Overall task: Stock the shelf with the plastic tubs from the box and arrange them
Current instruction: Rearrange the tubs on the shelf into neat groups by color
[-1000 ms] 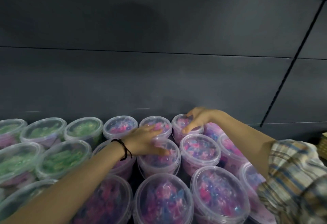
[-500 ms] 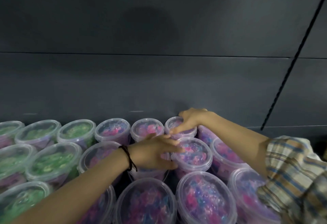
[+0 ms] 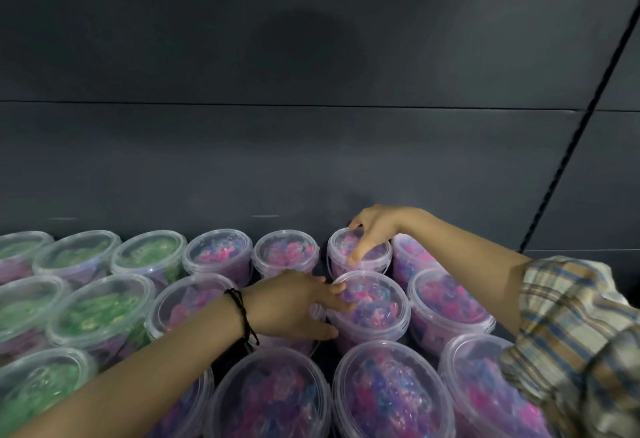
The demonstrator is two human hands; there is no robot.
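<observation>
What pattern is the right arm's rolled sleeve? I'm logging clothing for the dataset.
Plaid: cream with blue and tan stripes on the sleeve, clearest in the head view.

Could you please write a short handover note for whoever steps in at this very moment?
Left hand: open, fingers on the near left rim of a middle-row pink tub.
Right hand: spread over the lid of a back-row pink tub against the dark back panel.
Shelf: green tubs on the left, pink ones centre and right, in three rows.
Done: most rows filled.
Left: square up these two tubs. The box is out of view, so remaining stock is unknown.
</observation>
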